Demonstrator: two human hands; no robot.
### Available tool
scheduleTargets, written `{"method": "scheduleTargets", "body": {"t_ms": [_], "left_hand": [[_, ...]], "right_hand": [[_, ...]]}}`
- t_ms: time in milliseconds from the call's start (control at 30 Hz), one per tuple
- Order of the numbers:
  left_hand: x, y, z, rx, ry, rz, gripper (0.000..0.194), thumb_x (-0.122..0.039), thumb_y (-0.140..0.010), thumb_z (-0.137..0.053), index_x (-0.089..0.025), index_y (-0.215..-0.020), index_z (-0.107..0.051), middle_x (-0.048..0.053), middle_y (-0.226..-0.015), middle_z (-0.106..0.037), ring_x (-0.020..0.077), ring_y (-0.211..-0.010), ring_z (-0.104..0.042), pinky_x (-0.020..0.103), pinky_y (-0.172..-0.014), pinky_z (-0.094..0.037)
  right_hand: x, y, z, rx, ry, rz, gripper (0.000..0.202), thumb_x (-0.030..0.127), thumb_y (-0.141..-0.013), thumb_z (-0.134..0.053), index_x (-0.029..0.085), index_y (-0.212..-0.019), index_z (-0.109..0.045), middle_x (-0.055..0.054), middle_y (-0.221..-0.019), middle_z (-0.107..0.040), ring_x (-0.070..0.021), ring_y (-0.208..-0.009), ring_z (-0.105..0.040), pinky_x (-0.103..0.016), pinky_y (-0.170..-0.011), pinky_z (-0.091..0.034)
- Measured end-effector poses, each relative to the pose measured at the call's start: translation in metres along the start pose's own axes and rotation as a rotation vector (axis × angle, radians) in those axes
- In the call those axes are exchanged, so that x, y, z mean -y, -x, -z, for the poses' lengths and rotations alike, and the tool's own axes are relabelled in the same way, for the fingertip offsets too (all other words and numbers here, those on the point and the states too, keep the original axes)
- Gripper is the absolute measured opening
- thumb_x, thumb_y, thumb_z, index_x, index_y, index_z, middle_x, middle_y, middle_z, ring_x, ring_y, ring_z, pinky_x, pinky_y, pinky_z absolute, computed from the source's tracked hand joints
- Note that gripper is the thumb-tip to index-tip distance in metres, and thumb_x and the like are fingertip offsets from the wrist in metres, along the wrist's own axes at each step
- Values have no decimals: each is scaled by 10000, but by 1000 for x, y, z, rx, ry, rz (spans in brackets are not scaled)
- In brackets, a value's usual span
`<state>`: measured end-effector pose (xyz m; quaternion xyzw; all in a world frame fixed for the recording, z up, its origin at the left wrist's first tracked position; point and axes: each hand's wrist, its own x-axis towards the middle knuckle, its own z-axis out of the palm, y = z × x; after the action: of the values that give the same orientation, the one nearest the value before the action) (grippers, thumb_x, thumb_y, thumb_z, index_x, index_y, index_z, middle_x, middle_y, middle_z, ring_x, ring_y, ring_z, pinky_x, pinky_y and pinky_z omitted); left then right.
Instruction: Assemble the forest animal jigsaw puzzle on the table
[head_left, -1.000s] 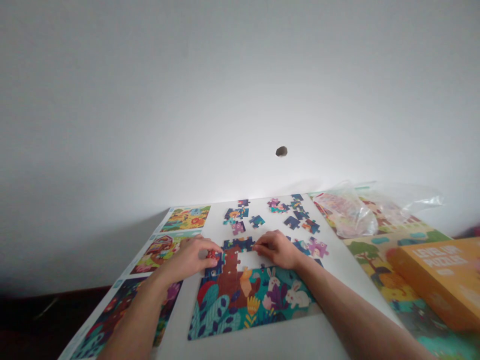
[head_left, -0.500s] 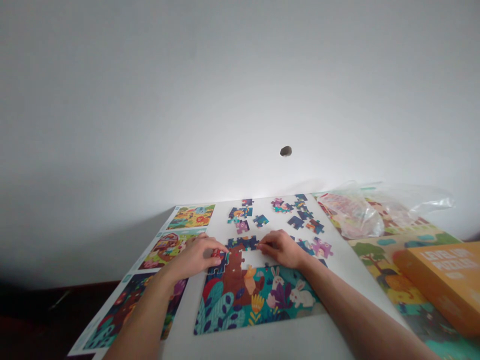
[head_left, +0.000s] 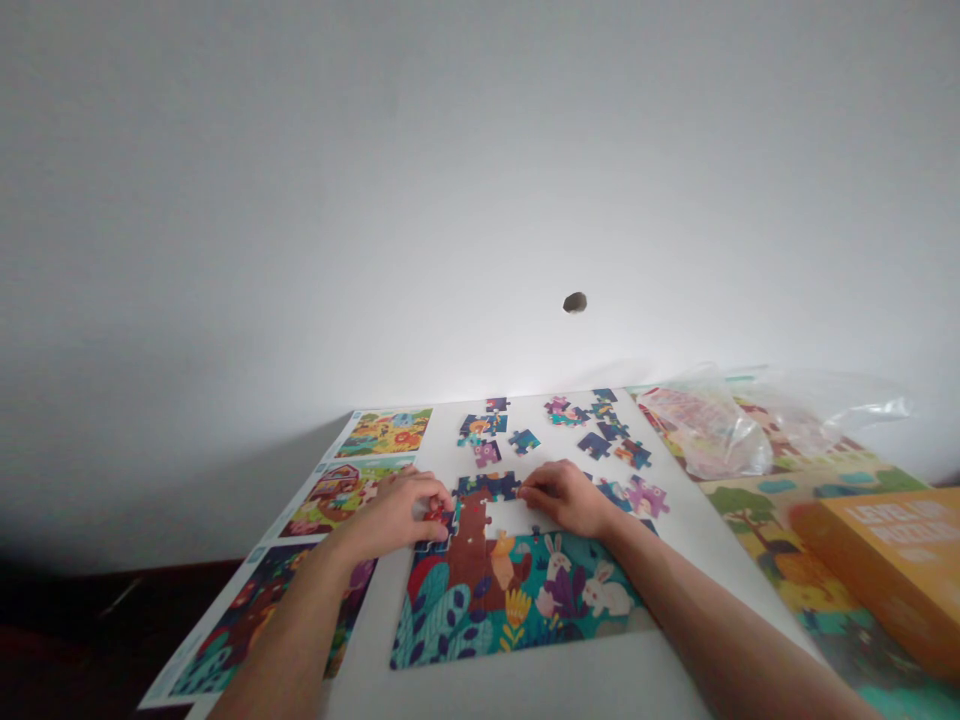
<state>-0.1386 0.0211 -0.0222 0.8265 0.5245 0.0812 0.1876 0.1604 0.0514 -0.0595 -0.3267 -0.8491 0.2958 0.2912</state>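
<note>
Jigsaw puzzle (head_left: 465,610), partly assembled, lies on the white tabletop (head_left: 555,680) between the forearms, its long axis running left to right. A dark-blue strip of pieces (head_left: 491,486) sits at its far side, also lengthwise left to right, with a gap between it and the rabbits. The right hand (head_left: 566,500) is nearer the strip's right end, fingers curled together there; whether they pinch it, I cannot tell. The left hand (head_left: 401,515) has thumb and forefinger around a red-and-blue piece (head_left: 435,512) at the far left corner; grip or mere contact is unclear. Loose pieces (head_left: 523,442) lie farther off, and a purple piece (head_left: 646,495) lies right of the right hand, whose forearm hides the puzzle's far right corner.
</note>
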Motion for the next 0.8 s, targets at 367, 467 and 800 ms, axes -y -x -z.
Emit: {"method": "scheduleTargets", "body": {"t_ms": [367,467,800], "left_hand": [[-2,1,-3,-1,-50,8,354,-436,-649,-766,-257,-935,-659,-2,-954,-638,225,-967,-570,314,-902,-383],[-3,0,-3,-22,-64,33,339,-436,-654,-760,-248,-916,-657,-1,-931,-636,225,-939,-566,306,-859,-387],[-6,0,-4,-26,-57,58,301,-370,-675,-743,-248,-926,-629,12,-1009,-637,255,-1008,-545,331,-883,-377]], "right_hand": [[0,0,0,-2,-4,-3,300,351,-931,-511,161,-797,-701,-19,-707,-668,-114,-630,-549,-225,-630,-388],[-1,0,0,6,-8,-6,293,351,-931,-513,162,-815,-705,-20,-717,-680,-118,-637,-560,-227,-635,-395],[-3,0,-1,-1,-18,2,290,361,-935,-513,167,-864,-716,-21,-735,-687,-127,-655,-577,-234,-644,-413]]}}
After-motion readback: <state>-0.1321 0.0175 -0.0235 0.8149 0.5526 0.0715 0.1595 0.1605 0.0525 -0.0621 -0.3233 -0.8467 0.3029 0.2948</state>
